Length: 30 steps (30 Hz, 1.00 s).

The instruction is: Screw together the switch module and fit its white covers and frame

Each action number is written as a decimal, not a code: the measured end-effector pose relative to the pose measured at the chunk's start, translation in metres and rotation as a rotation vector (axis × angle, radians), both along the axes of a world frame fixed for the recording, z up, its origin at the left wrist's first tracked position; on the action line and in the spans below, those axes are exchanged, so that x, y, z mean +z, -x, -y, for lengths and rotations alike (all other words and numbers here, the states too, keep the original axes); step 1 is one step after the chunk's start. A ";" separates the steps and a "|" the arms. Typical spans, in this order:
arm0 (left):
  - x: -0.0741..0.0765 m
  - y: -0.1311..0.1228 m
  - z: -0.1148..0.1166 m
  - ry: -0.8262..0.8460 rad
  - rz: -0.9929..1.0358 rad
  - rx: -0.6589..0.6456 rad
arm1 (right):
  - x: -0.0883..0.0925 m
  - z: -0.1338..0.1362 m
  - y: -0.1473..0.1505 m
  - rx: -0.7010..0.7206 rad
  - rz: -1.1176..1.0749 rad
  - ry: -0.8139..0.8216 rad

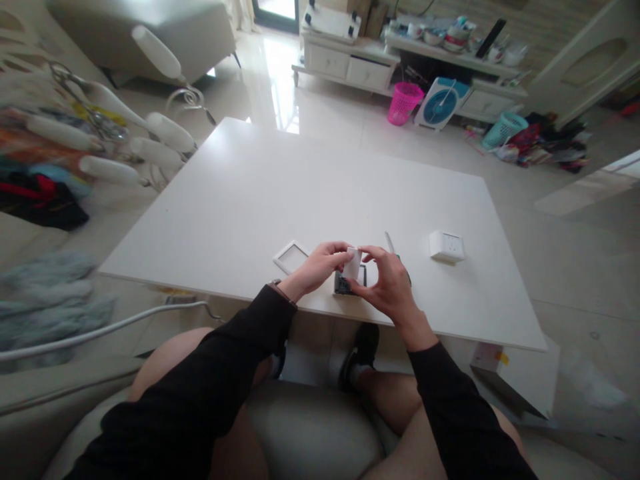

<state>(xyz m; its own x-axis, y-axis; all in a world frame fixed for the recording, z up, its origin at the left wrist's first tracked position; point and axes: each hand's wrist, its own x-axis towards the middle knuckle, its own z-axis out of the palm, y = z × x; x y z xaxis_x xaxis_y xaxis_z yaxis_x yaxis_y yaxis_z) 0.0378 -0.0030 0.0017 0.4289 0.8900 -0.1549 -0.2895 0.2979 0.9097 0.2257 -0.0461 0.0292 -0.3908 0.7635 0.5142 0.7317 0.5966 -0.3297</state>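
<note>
A small white plate (353, 264) is held upright between my two hands, above a box with a dark inside (343, 285) near the table's front edge. My left hand (323, 263) pinches the plate's left side. Thumb and fingers of my right hand (387, 280) grip its right side from top and bottom. A square white frame (291, 257) lies flat to the left of my left hand. Behind my right hand a thin tool (389, 243) shows in part, the rest hidden by the hand. A white socket box (447, 247) sits farther right.
The white table (320, 193) spans the middle, its front edge just above my knees. A lamp with white arms (155, 133) stands by its left side. Beyond are a pink basket (405, 103), a blue fan (441, 105) and a low cabinet (345, 63).
</note>
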 end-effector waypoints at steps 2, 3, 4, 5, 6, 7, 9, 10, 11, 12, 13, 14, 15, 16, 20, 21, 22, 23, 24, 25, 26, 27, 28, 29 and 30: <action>0.002 0.000 0.000 -0.018 -0.027 0.000 | 0.001 0.000 0.001 0.004 0.001 -0.006; 0.003 0.000 0.001 -0.026 -0.044 0.002 | 0.001 0.000 0.001 0.007 0.004 -0.005; 0.004 -0.001 0.001 -0.034 -0.061 0.007 | 0.002 0.000 0.001 0.010 0.006 -0.002; 0.005 -0.001 0.002 -0.041 -0.075 0.011 | 0.002 0.001 0.002 0.012 0.008 0.000; 0.006 -0.001 0.002 -0.049 -0.085 0.015 | 0.003 0.001 0.002 0.016 0.008 0.000; 0.007 -0.001 0.002 -0.056 -0.090 0.015 | 0.003 0.001 0.003 0.019 0.007 -0.002; 0.009 0.000 0.002 -0.066 -0.097 0.014 | 0.002 0.001 0.003 0.025 0.004 -0.012; 0.010 0.000 0.002 -0.068 -0.100 0.013 | 0.002 0.001 0.002 0.029 0.004 -0.014; 0.010 0.000 0.002 -0.068 -0.102 0.012 | 0.002 0.001 0.002 0.032 0.007 -0.012; 0.010 0.000 0.002 -0.066 -0.103 0.014 | 0.002 0.001 0.002 0.031 0.012 -0.005; 0.010 0.000 0.002 -0.064 -0.105 0.019 | 0.002 0.000 0.002 0.027 0.023 0.011; 0.009 0.000 0.003 -0.064 -0.109 0.027 | 0.002 0.000 0.002 0.021 0.040 0.038; 0.008 0.000 0.003 -0.067 -0.118 0.033 | 0.002 0.000 0.002 0.011 0.065 0.071; 0.007 -0.001 0.004 -0.071 -0.133 0.039 | 0.003 0.000 0.002 0.002 0.096 0.108; 0.003 -0.003 0.004 -0.095 -0.243 0.016 | 0.005 -0.002 0.001 -0.014 0.204 0.225; 0.002 -0.002 0.003 -0.103 -0.274 0.000 | 0.005 -0.003 0.000 -0.017 0.212 0.244; 0.002 -0.001 0.001 -0.113 -0.309 -0.010 | 0.005 -0.004 -0.002 -0.024 0.213 0.262; 0.001 0.001 -0.001 -0.130 -0.357 -0.017 | 0.004 -0.004 -0.003 -0.034 0.212 0.281; 0.001 0.004 -0.004 -0.155 -0.419 -0.021 | 0.003 -0.005 -0.005 -0.046 0.213 0.302; 0.000 0.008 -0.006 -0.192 -0.500 -0.023 | 0.002 -0.006 -0.007 -0.057 0.218 0.325; -0.002 0.012 -0.007 -0.241 -0.601 -0.037 | 0.000 -0.007 -0.008 -0.066 0.224 0.350; -0.004 0.016 -0.008 -0.298 -0.697 -0.067 | -0.002 -0.007 -0.009 -0.069 0.231 0.375; -0.007 0.020 -0.007 -0.362 -0.782 -0.122 | -0.005 -0.008 -0.009 -0.068 0.237 0.398; -0.010 0.023 -0.006 -0.425 -0.853 -0.181 | -0.007 -0.008 -0.009 -0.061 0.242 0.421; -0.013 0.024 -0.004 -0.481 -0.915 -0.235 | -0.009 -0.008 -0.008 -0.048 0.246 0.441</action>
